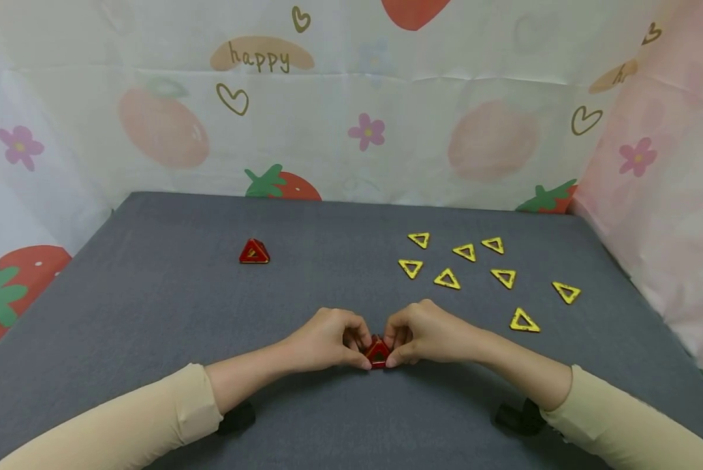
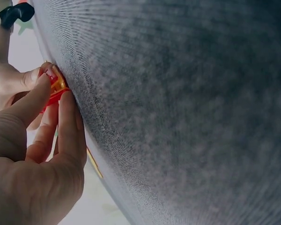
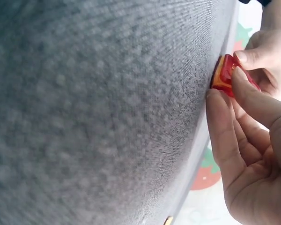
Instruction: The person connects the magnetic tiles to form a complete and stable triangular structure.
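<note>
Nearest are two pale cream sleeves point(image 1: 116, 418), one on each arm, with a small black object point(image 1: 518, 418) below each wrist, two in all. Beyond the cuffs, the left hand point(image 1: 329, 339) and the right hand point(image 1: 436, 333) face each other, thumb and fingertips of both pinching one small red triangular piece point(image 1: 378, 353) between them, low in the middle of the head view; the wrist views show orange-yellow on its edges, close against the grey table point(image 1: 304, 281). Farther off to the right lie eight yellow triangles point(image 1: 514, 313), flat and apart from one another, each with a triangular opening. At about the depth of the farthest of these, well to the left, one red pyramid point(image 1: 254, 252) stands point up. Behind the table hangs a printed cloth point(image 1: 410, 85) bearing four gold outline hearts, three pink flowers, strawberries and paler fruit. One tan patch on it reads "happy"; on a second, at right, only an "h" is clear.
</note>
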The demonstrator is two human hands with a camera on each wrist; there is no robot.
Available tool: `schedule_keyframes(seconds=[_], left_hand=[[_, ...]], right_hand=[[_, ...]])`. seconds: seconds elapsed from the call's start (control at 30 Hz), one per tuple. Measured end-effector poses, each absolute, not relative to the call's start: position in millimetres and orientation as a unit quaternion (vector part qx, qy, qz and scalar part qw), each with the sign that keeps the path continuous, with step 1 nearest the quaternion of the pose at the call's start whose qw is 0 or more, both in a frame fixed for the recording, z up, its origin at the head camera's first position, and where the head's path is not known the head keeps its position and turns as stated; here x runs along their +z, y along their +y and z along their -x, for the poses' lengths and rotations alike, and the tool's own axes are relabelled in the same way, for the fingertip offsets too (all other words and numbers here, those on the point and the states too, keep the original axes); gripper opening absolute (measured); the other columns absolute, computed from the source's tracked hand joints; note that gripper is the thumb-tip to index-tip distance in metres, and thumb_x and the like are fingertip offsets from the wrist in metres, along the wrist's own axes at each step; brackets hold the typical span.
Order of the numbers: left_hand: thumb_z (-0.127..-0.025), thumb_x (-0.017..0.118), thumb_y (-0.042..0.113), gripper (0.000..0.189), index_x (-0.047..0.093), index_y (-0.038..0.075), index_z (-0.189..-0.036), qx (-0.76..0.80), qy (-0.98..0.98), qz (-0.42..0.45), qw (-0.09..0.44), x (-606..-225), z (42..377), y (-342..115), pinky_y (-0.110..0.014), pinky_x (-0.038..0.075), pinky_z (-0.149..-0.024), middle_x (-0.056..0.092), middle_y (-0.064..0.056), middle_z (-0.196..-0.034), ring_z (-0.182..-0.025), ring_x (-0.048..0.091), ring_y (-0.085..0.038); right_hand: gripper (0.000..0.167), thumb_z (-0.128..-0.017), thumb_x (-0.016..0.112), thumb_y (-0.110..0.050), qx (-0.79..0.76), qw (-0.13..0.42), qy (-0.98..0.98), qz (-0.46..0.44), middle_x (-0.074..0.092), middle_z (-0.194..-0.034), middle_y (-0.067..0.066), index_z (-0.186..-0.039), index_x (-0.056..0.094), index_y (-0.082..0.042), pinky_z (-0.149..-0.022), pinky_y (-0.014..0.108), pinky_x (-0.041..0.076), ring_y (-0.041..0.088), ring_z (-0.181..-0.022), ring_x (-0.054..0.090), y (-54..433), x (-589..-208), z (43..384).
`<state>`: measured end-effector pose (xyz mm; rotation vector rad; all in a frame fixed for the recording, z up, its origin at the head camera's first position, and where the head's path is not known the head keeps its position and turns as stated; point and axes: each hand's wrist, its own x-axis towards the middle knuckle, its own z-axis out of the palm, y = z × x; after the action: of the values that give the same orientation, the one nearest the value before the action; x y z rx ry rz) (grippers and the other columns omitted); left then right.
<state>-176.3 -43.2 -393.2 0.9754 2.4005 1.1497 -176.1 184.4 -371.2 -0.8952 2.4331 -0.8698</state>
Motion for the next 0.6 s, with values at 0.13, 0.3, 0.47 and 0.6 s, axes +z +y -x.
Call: schedule_keyframes(seconds=[0.13,0.3,0.47,0.6], left_hand=[[-0.076,0.086,0.017,0.02,0.072,0.009,-0.087,0.396,0.837,-0.347,0.148,-393.1,177.3,-43.4,-0.015,0.052,-0.061,0.071,-0.005,-0.086,-0.067,0.063,0.003],[-0.075,0.085,0.016,0.019,0.073,0.008,-0.088,0.395,0.837,-0.348,0.149,-392.1,177.8,-43.6,-0.015,0.052,-0.062,0.072,-0.005,-0.086,-0.067,0.063,0.003],[-0.076,0.085,0.014,0.02,0.074,0.007,-0.091,0.398,0.836,-0.341,0.159,-391.6,178.0,-44.1,-0.014,0.053,-0.062,0.073,-0.006,-0.088,-0.068,0.063,0.003],[-0.076,0.084,0.013,0.02,0.074,0.006,-0.092,0.4,0.836,-0.338,0.164,-391.4,178.6,-44.4,-0.014,0.053,-0.063,0.074,-0.007,-0.089,-0.069,0.064,0.002]], right_hand=[[0.015,-0.08,0.082,-0.024,-0.325,0.215,0.869,0.305,0.074,-0.072,-0.003,-0.081,0.07,-0.016,-0.056,0.024,0.056,0.009,-0.06,0.068,183.7,-370.9,175.7],[0.015,-0.079,0.083,-0.022,-0.339,0.226,0.868,0.285,0.074,-0.072,-0.002,-0.081,0.07,-0.014,-0.056,0.026,0.058,0.011,-0.061,0.069,182.2,-370.0,174.7],[0.016,-0.076,0.085,-0.022,-0.338,0.221,0.873,0.275,0.073,-0.07,-0.002,-0.079,0.07,-0.014,-0.055,0.027,0.057,0.011,-0.059,0.068,180.4,-369.2,173.8],[0.018,-0.075,0.085,-0.022,-0.336,0.214,0.876,0.273,0.073,-0.068,-0.002,-0.078,0.07,-0.014,-0.054,0.027,0.057,0.01,-0.057,0.068,179.2,-368.8,173.4]])
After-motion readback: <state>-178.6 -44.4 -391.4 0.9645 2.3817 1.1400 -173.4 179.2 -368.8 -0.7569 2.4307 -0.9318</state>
